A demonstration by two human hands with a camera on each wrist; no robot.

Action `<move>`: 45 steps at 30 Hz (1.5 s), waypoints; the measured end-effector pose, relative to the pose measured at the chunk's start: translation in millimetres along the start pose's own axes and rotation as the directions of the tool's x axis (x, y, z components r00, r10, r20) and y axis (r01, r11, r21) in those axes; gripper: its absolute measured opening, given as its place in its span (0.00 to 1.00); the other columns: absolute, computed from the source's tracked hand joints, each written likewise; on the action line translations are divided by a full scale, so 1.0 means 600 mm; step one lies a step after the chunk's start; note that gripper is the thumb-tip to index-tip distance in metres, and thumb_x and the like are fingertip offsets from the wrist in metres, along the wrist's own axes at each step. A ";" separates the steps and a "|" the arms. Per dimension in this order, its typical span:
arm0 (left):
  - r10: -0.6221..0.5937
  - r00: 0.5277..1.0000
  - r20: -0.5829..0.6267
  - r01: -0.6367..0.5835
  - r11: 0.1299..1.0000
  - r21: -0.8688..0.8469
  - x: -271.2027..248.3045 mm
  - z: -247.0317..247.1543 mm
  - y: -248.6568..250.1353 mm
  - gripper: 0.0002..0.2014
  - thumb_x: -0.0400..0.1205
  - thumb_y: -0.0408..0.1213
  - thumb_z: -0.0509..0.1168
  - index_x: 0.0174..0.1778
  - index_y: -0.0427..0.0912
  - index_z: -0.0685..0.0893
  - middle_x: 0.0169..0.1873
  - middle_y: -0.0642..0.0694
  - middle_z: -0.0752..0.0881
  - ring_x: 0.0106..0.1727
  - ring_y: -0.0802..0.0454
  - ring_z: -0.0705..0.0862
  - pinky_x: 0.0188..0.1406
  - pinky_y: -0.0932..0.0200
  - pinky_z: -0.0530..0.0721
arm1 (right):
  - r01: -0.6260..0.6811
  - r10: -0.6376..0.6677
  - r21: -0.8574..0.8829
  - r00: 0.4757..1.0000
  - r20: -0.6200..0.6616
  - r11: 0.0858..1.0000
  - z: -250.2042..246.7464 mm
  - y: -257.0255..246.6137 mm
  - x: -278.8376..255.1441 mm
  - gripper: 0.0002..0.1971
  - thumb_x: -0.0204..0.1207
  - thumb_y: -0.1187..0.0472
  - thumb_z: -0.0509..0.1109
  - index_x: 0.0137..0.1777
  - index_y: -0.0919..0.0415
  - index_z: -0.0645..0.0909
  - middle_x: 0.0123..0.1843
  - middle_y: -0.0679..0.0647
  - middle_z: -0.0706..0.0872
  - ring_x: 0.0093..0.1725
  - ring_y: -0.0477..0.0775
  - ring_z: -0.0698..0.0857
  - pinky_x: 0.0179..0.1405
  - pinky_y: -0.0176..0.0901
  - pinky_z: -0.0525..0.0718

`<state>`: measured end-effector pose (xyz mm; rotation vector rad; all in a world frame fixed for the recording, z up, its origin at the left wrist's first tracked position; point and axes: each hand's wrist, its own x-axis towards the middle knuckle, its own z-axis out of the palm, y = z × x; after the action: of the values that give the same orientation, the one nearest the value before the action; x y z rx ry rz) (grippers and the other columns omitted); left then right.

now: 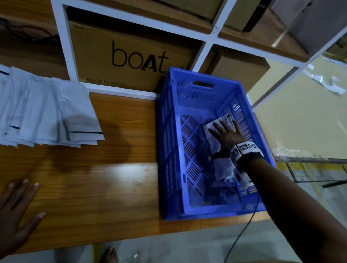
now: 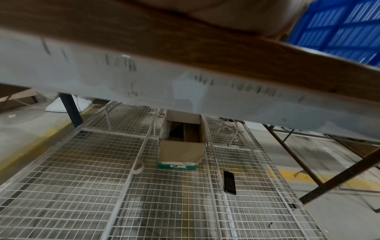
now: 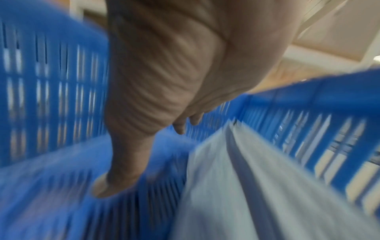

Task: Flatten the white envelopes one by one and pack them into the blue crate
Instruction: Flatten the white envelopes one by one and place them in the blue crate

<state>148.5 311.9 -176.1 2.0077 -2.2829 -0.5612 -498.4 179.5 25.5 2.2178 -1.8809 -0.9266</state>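
Head view has the right hand (image 1: 227, 138) spread flat on a white envelope (image 1: 216, 145) lying along the blue crate (image 1: 169, 131) right wall, crate's left floor bare, while the left hand (image 1: 2, 219) rests splayed near the table (image 1: 102, 166) front edge, the envelope stack (image 1: 29, 109) well apart at far left.

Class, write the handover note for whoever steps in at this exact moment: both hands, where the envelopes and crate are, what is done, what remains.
Right hand: open, fingers spread flat on the envelope in the crate, along its right wall.
Left hand: open, holding nothing, over the wooden table near its front edge.
Blue crate: on the table's right end.
Done: envelopes already lie in the crate.
Left: the fanned stack of white envelopes at the table's left.
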 end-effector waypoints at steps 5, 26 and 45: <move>-0.021 0.999 0.024 0.020 0.998 0.058 0.002 0.001 -0.001 0.44 0.77 0.79 0.43 0.90 0.64 0.53 0.90 0.55 0.53 0.89 0.42 0.56 0.85 0.37 0.45 | -0.157 0.169 0.182 0.984 -0.053 0.971 -0.100 0.008 -0.045 0.51 0.72 0.23 0.64 0.89 0.47 0.51 0.91 0.51 0.46 0.89 0.56 0.42 0.83 0.73 0.40; 0.259 0.966 0.016 -0.258 0.964 -0.057 0.000 -0.148 0.031 0.50 0.74 0.81 0.30 0.90 0.60 0.53 0.88 0.58 0.41 0.91 0.49 0.44 0.87 0.37 0.46 | 0.121 0.317 0.900 0.909 -0.270 0.419 -0.234 -0.512 -0.212 0.41 0.74 0.29 0.66 0.85 0.38 0.60 0.87 0.48 0.63 0.86 0.52 0.61 0.82 0.65 0.65; 0.337 0.941 -0.036 -0.324 0.925 0.199 0.343 -0.338 0.082 0.34 0.87 0.44 0.64 0.89 0.55 0.60 0.90 0.48 0.55 0.90 0.45 0.55 0.86 0.43 0.58 | -0.077 0.160 0.884 0.987 0.003 0.461 -0.312 -0.697 0.173 0.34 0.88 0.38 0.48 0.89 0.51 0.48 0.91 0.56 0.47 0.89 0.63 0.49 0.84 0.66 0.54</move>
<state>125.0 69.7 -13.1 1.6173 -2.6379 -0.2502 -36.9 125.7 -46.0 2.3852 -2.8446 0.3501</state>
